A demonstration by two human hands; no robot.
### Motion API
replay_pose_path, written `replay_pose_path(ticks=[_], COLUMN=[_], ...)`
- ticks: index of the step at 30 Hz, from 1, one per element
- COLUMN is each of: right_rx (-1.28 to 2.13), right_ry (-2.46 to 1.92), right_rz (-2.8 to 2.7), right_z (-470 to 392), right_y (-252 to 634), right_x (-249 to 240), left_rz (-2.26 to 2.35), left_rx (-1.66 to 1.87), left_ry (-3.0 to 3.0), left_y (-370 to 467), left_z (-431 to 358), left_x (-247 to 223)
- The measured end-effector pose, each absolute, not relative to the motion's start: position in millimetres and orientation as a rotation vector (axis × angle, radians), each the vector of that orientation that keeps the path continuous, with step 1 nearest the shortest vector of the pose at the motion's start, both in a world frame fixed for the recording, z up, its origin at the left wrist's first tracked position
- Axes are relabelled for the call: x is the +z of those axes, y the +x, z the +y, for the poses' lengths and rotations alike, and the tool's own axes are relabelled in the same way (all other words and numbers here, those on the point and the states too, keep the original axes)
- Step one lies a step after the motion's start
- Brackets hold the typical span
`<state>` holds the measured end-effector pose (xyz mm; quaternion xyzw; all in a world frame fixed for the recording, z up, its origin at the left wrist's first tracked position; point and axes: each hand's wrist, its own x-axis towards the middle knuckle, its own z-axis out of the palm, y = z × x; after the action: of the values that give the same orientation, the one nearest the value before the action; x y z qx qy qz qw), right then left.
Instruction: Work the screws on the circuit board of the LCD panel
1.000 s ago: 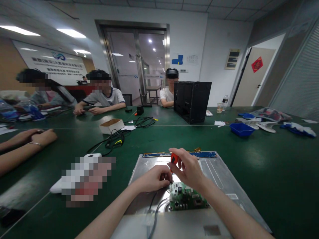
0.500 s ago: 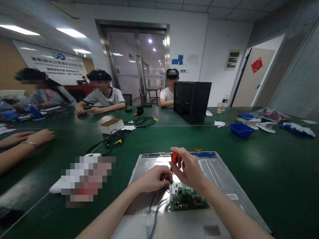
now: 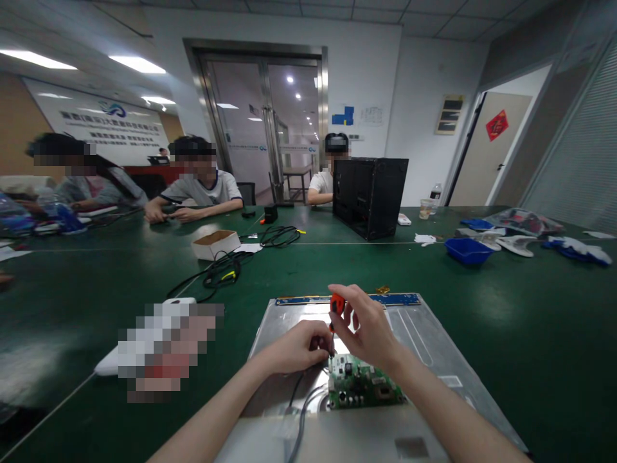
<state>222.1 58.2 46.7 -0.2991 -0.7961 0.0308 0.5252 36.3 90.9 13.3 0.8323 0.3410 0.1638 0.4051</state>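
Observation:
My right hand point(image 3: 369, 325) grips the orange and black handle of a screwdriver point(image 3: 337, 305), which stands nearly upright. Its thin shaft points down at the upper left corner of a green circuit board point(image 3: 359, 382). Beside the shaft's lower end, my left hand point(image 3: 306, 346) is closed, fingertips together; whether they pinch the shaft or a small part is hidden. The board lies on the metal back of a flat panel point(image 3: 463, 411), which has a blue strip board point(image 3: 398, 299) along its far edge. Grey and black cables point(image 3: 303, 418) run left of the green board.
A pixelated white object point(image 3: 108, 363) lies to the left. Beyond are black cables point(image 3: 226, 273), an open cardboard box point(image 3: 215, 245) and a black computer case point(image 3: 371, 198). A blue tray point(image 3: 467, 251) and gloves point(image 3: 578, 251) lie at right. Several people sit around the table.
Another person's hands at the left have drawn back almost out of view. The black computer case has shifted slightly left. My hands stay in place, with the screwdriver handle barely moved.

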Motion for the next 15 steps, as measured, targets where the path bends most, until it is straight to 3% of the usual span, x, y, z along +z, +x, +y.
replay_pose_path(ticks=[15], right_rx=[0.055], right_ry=[-0.732], right_rz=[-1.876], right_z=[58.9], right_y=[221.6], right_x=[46.3], left_rz=[0.866], left_rx=[0.413], left_ry=[2.076], left_y=[36.9], left_z=[90.8], left_x=[14.6])
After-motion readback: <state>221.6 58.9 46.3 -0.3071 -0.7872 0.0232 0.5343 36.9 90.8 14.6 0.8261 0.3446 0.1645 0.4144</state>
